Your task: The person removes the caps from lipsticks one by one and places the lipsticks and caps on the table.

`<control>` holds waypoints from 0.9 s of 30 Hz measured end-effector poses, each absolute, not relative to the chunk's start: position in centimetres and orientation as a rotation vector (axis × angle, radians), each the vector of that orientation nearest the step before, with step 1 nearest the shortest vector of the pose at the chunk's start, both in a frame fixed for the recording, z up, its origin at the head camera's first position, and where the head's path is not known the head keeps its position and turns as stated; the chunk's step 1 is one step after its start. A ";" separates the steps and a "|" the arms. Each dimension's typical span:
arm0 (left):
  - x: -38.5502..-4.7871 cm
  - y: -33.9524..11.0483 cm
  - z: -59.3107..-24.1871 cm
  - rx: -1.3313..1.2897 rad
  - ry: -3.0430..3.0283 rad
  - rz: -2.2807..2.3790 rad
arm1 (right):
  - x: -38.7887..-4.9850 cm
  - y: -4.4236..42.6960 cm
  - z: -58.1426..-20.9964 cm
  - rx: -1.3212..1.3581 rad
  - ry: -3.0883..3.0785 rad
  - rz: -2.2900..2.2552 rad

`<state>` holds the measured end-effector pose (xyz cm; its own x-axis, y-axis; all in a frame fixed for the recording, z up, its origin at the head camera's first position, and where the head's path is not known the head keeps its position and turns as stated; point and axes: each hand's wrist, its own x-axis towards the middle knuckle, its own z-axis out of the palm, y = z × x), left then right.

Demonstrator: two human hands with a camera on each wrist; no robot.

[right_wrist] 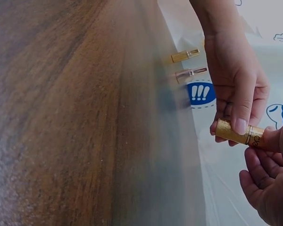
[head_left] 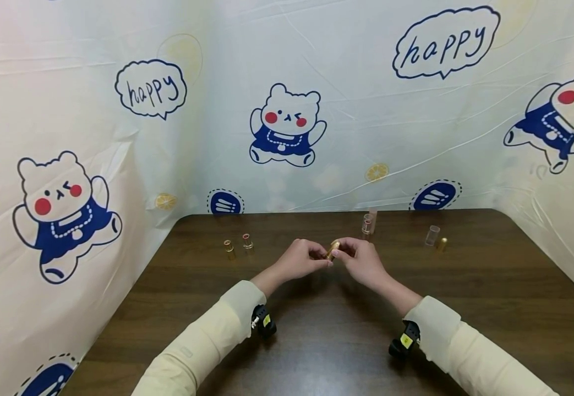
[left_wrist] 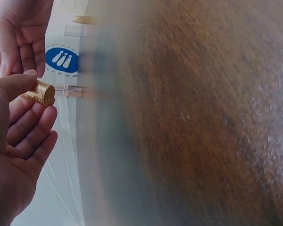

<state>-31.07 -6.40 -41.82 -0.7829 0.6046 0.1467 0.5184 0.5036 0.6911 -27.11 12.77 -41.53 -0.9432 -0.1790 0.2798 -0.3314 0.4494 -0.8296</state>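
Note:
A gold lipstick tube (head_left: pixel 333 251) is held between both hands above the table. My left hand (head_left: pixel 296 259) pinches one end of it with the thumb over its side. The other end is pinched by my right hand (head_left: pixel 364 265). In the right wrist view, the lipstick tube (right_wrist: pixel 233 132) lies nearly level, with a thin seam around its middle and dark lettering near the right fingers. From the left wrist view, the flat round base of the lipstick tube (left_wrist: pixel 48 95) shows by the left thumb; the right hand's fingers partly hide its far end.
An uncapped gold lipstick (head_left: pixel 229 246) and a pinkish one (head_left: pixel 247 241) stand at left on the brown table (head_left: pixel 311 341). Behind my right hand stands a clear-cased lipstick (head_left: pixel 367 225). Farther right are a clear cap (head_left: pixel 432 235) and a small gold cap (head_left: pixel 442 243). A printed curtain (head_left: pixel 207 137) surrounds the table.

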 end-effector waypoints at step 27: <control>-31.8 -7.8 -42.8 0.886 2.678 1.164 | -27.6 14.7 -40.6 0.335 -2.509 1.496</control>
